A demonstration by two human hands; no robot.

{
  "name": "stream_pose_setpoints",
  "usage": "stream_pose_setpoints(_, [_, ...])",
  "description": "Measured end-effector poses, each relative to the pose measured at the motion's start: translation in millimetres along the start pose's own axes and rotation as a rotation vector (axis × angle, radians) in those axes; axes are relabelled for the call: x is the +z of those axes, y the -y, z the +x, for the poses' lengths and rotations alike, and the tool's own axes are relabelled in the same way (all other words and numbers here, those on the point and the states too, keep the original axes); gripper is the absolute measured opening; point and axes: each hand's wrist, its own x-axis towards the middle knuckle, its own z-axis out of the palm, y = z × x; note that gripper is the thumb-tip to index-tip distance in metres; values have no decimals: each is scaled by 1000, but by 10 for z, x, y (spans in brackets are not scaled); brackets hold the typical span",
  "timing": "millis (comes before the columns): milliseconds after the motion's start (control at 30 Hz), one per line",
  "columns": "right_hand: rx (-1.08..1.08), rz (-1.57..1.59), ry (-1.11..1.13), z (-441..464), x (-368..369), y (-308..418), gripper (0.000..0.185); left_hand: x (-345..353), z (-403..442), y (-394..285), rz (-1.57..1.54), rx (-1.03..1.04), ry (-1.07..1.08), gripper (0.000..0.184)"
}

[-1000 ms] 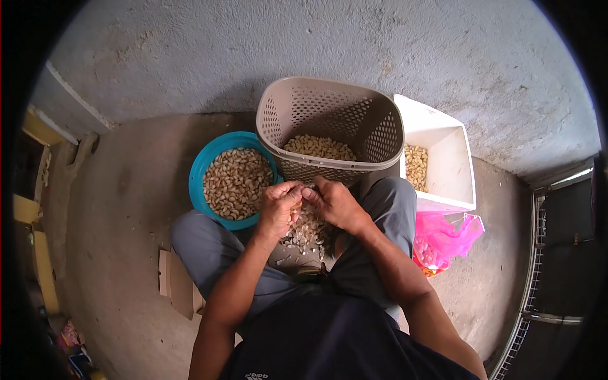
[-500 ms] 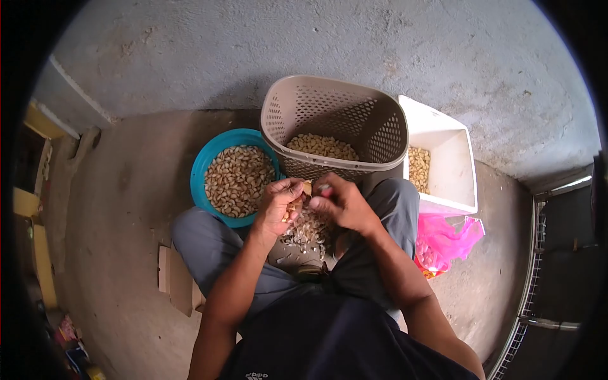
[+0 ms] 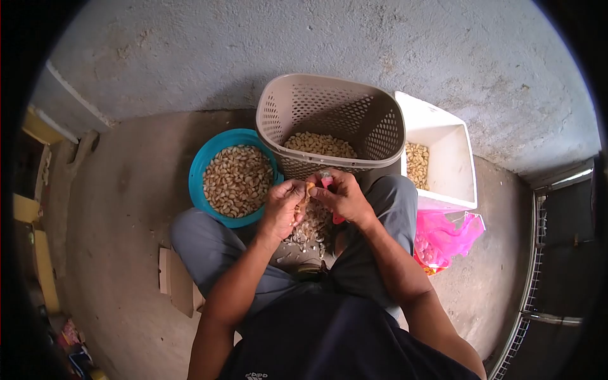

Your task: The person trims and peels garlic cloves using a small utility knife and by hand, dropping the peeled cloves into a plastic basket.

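My left hand [image 3: 283,208] is closed, pinching a small tan clove-like piece [image 3: 310,188] between thumb and fingertips, with more bits tucked in its palm. My right hand [image 3: 345,197] is closed around a small pink-handled knife [image 3: 339,218], its thumb meeting the piece; the blade is mostly hidden. Both hands meet above a heap of pale peelings [image 3: 307,232] on the floor between my legs. Left of them stands a teal basin [image 3: 197,161] of brownish-white unpeeled pieces. Just beyond, a taupe perforated basket [image 3: 269,114] contains paler, peeled-looking ones.
A white foam box [image 3: 457,161] with pale pieces stands to the right of the basket. Beside my right knee lies a pink plastic bag [image 3: 451,239]. A flattened cardboard piece [image 3: 179,282] rests by my left leg. A grey wall [image 3: 304,38] rises behind the containers.
My hands have drawn closer together on the piece. My right hand has turned, so more of the pink handle shows below it.
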Motion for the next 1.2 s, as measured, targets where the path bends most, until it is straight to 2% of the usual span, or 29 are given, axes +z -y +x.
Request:
stream_pose_setpoints(67, [8,23,-13,0,-1,-49,15,60,-30,-34,97,36,-62,20])
stream_pose_setpoints(167, [-43,-137,-44,14,-17,-76,19,118,-41,-100,188,47,-90,21])
stream_pose_setpoints(267, [-337,-446,-59,74,-37,-127,23,110,-38,-85,239,47,-88,22])
stream_pose_setpoints(467, [-311,-383,-35,44,79,-49,25,21,-23,-25,-37,-33,-92,21])
stream_pose_setpoints(667, [-51,-442,-39,37,23,102,25,-26,0,22,-188,-186,-14,21])
stream_pose_setpoints(767, [-254,-509,-45,71,-35,-72,23,-60,47,-10,-147,-195,-9,21])
stream_pose_setpoints(833, [-238,-365,-35,43,-7,-27,22,-99,43,0,-92,-189,-39,17])
stream_pose_setpoints(867, [-204,-398,-27,31,2,38,23,-87,56,-17,-47,-157,-46,15])
stream_pose_setpoints(1000, [-322,-417,-30,56,66,-43,25,-28,52,-89,311,27,-71,14])
stream_pose_setpoints(1067, [-292,-494,-36,41,71,-58,23,-23,31,-93,494,126,-60,16])
stream_pose_setpoints(1200, [-177,-448,-96,70,7,-114,17,-61,66,-38,446,104,-78,18])
